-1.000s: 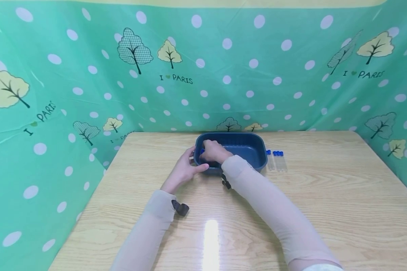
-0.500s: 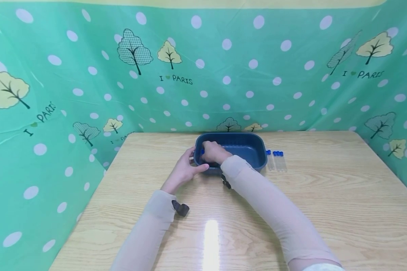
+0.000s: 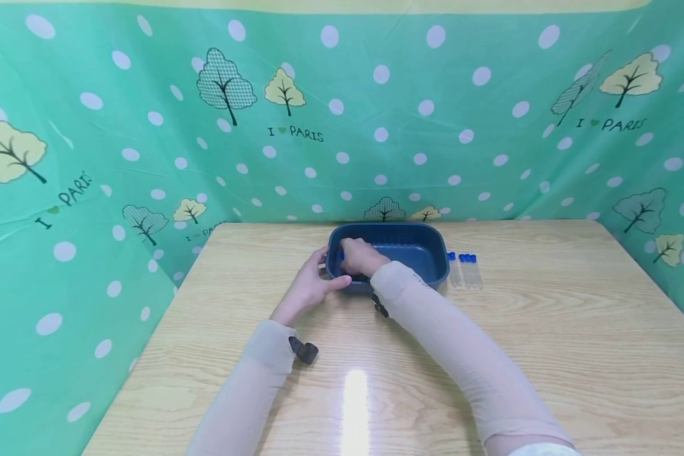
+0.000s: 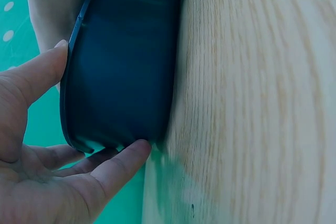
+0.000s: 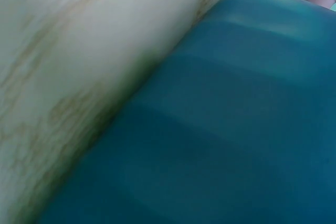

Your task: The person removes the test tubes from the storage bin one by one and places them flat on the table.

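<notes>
A dark blue plastic basin (image 3: 416,256) stands at the back of the table. My left hand (image 3: 310,282) holds its near left corner: in the left wrist view the thumb (image 4: 44,72) touches the rim and the fingers (image 4: 123,169) lie against the end wall. My right hand (image 3: 360,255) reaches down inside the basin's left end, back of the hand up. A small blue cap (image 3: 341,256) shows right beside its fingers, whose tips are hidden; I cannot tell whether they pinch it. The right wrist view is filled by the basin's outer wall (image 5: 236,119).
Several clear tubes with blue caps (image 3: 467,258) lie side by side on the wood-grain table (image 3: 547,329), just right of the basin. A green polka-dot curtain (image 3: 410,158) with printed trees hangs behind and along the left side.
The right hand shifts very slightly inside the basin, and the blue cap beside it shifts a little too. The left hand, the basin and the tubes on the table stay put.
</notes>
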`<state>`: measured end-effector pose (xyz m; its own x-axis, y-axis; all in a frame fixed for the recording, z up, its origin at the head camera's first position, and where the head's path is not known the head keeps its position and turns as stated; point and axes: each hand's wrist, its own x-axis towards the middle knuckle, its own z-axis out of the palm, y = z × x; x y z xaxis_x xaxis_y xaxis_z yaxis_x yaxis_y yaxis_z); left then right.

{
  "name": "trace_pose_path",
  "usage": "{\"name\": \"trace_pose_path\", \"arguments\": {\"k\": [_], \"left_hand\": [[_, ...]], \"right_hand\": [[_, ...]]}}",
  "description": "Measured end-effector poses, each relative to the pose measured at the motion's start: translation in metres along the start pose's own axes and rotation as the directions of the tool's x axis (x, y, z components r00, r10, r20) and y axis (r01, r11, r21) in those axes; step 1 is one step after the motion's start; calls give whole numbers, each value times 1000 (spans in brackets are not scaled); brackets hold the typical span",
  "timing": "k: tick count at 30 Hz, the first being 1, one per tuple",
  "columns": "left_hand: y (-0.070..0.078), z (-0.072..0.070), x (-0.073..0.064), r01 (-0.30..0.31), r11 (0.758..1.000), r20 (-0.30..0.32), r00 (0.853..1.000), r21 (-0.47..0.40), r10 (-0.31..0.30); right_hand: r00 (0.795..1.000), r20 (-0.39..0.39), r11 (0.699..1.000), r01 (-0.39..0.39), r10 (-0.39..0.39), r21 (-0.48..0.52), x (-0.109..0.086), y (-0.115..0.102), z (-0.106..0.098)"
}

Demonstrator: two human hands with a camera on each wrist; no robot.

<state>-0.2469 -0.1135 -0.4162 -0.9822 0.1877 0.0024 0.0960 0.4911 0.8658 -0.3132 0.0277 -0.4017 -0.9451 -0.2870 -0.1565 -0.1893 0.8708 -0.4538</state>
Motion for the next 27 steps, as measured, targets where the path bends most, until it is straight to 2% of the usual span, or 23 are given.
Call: {"name": "trace_pose_path", "arguments": {"k": [18,27], "left_hand": [[-1,1,1,20,1000,2,1000,0,-20],[-1,0,0,37,999,4,999,18,-37]], "right_hand": [[1000,-16,1000,6,-6,-14,-1,2,-2],[999,-36,999,-9,10,43,-4,2,-7]]}}
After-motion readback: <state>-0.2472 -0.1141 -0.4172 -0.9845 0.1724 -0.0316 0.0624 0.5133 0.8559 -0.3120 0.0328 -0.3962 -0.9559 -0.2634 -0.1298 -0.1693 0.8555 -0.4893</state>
